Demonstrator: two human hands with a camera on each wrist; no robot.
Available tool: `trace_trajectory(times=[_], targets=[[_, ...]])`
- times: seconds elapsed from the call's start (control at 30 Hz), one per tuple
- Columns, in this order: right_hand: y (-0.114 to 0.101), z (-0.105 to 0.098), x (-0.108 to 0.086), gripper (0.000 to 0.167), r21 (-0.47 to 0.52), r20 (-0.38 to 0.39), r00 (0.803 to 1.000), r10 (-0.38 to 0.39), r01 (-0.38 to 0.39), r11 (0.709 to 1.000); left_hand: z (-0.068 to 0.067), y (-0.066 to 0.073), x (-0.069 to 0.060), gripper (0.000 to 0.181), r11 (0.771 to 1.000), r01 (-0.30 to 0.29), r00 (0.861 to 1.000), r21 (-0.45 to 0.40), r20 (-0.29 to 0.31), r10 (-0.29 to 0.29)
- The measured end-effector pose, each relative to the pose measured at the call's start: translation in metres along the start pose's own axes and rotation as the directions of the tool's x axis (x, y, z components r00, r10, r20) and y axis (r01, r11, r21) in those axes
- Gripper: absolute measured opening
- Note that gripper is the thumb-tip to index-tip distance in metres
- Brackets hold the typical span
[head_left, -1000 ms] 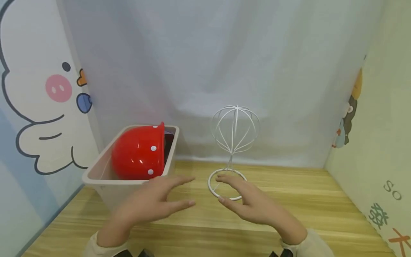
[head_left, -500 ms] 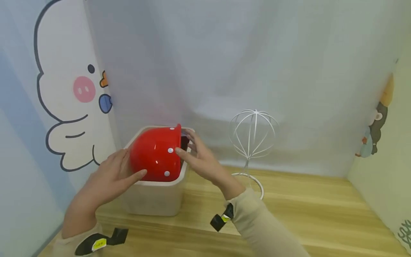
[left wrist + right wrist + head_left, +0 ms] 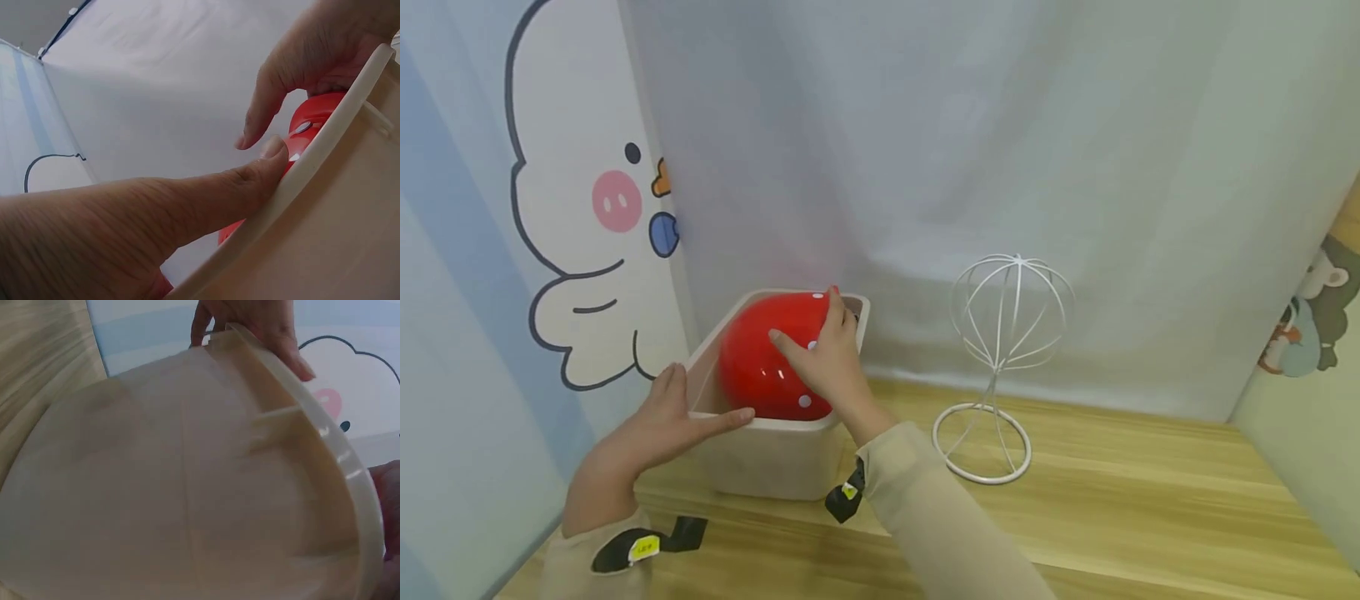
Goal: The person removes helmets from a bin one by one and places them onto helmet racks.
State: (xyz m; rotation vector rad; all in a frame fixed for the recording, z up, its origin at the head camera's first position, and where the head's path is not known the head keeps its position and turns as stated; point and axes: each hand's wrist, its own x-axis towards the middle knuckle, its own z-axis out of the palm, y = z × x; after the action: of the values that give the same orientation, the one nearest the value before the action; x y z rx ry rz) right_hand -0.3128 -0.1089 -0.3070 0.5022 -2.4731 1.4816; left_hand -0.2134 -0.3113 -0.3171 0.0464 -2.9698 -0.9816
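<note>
A shiny red helmet (image 3: pixel 767 358) with white dots lies on its side in an off-white plastic bin (image 3: pixel 771 467), its brim toward the right. My right hand (image 3: pixel 835 358) grips the helmet at the brim, thumb on the dome; the other fingertips go out of sight past the edge. At the bin's front left corner, my left hand (image 3: pixel 655 425) holds the rim, its thumb (image 3: pixel 231 187) laid along the front edge. In the right wrist view the bin's outer wall hides the helmet.
A white wire stand (image 3: pixel 996 367) with a round cage top and ring base stands upright on the wooden table (image 3: pixel 1120 500), right of the bin. A grey curtain (image 3: pixel 887 150) hangs behind; a cartoon-printed wall (image 3: pixel 580 317) borders the left.
Both hands have gone from above the table to the bin on the left. The right hand has taken hold of the helmet; the left has come down onto the rim. The head view has shifted.
</note>
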Motion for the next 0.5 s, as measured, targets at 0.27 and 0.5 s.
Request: trace_trajectory(times=[0.27, 0.5], targets=[[0.0023, 0.0037, 0.0053, 0.093, -0.049, -0.065, 0.995, 0.078, -0.081, 0.995, 0.005, -0.0002, 0.0008, 0.119, 0.999, -0.007, 1.0, -0.042, -0.008, 0.007], [-0.0025, 0.0049, 0.0081, 0.09, -0.104, -0.018, 0.996, 0.088, -0.089, 0.991, -0.0012, 0.0014, -0.0029, 0.129, 0.983, 0.015, 0.999, 0.184, -0.043, -0.007]])
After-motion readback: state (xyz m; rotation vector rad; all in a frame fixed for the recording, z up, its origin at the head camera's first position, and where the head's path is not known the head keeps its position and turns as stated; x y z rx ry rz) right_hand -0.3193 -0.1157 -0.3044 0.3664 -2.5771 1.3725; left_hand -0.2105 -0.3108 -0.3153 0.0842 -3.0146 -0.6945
